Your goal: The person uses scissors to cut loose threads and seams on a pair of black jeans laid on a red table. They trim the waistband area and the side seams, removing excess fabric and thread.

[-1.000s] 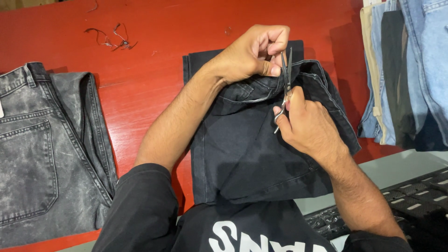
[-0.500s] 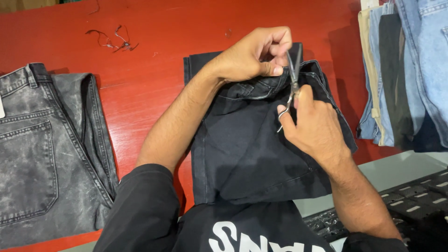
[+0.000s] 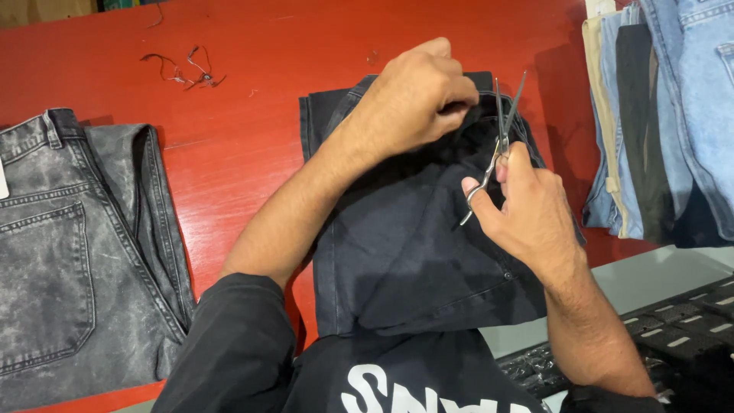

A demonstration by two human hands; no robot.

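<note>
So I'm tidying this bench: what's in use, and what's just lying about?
In use: black jeans, pinched by left hand; thread snips, in right hand.
Lying about: grey jeans, loose threads, hanging jeans stack.

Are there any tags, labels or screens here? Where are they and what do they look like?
White tag: top right, on the pale folded jeans; small, rectangular, cut off by the picture's edge.
White tag: far left edge, on the grey jeans; only a sliver shows.
White letters: big print on the person's black top, bottom middle.
No screens or packages show.
</note>
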